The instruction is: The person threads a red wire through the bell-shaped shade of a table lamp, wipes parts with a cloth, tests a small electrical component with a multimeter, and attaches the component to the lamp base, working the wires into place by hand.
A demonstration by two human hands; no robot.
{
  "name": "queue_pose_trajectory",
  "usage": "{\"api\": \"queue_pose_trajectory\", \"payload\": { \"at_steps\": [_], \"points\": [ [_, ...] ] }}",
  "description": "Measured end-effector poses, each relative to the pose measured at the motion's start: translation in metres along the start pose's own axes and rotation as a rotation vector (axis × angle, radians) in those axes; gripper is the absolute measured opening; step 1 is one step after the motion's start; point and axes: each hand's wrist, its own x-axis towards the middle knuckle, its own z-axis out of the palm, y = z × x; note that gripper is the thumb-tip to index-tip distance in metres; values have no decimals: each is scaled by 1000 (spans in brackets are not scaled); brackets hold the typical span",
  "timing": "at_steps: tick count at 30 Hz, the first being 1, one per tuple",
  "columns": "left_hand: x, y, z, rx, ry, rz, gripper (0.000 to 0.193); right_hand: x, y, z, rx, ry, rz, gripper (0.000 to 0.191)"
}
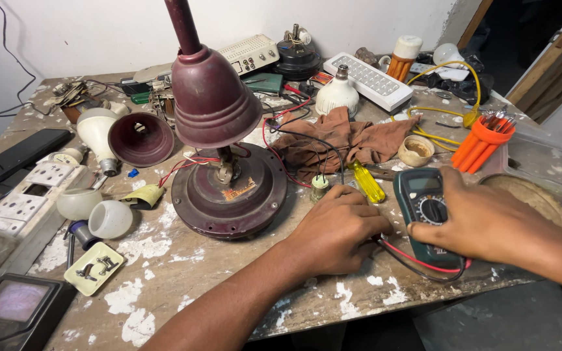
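Observation:
A dark red ceiling fan motor (229, 188) lies on the worn table (183, 266), with its bell-shaped cover (213, 97) and rod standing above it. My left hand (336, 231) rests fisted on the table just right of the motor, fingers curled over red and black test leads (411, 257) near a small capacitor (319, 187). My right hand (482, 218) lies on a green multimeter (424, 211), thumb at its round dial. A yellow-handled screwdriver (367, 182) lies between the hands.
A brown rag (346, 140) lies behind the hands, with an orange tool holder (482, 140) and a small tin (415, 150) to the right. Bulbs (95, 133), a loose red cup (141, 138), switch plates (30, 195) and a white emergency light (375, 79) crowd the left and back.

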Motion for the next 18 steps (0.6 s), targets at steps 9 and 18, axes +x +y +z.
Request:
{"api": "queue_pose_trajectory", "payload": {
  "at_steps": [9, 18],
  "points": [
    [6, 0, -12, 12, -41, 3, 43, 21, -3, 13, 6, -55, -27, 98],
    [12, -6, -38, 297, 120, -143, 29, 10, -2, -1, -99, 250, -284, 82]
  ]
}}
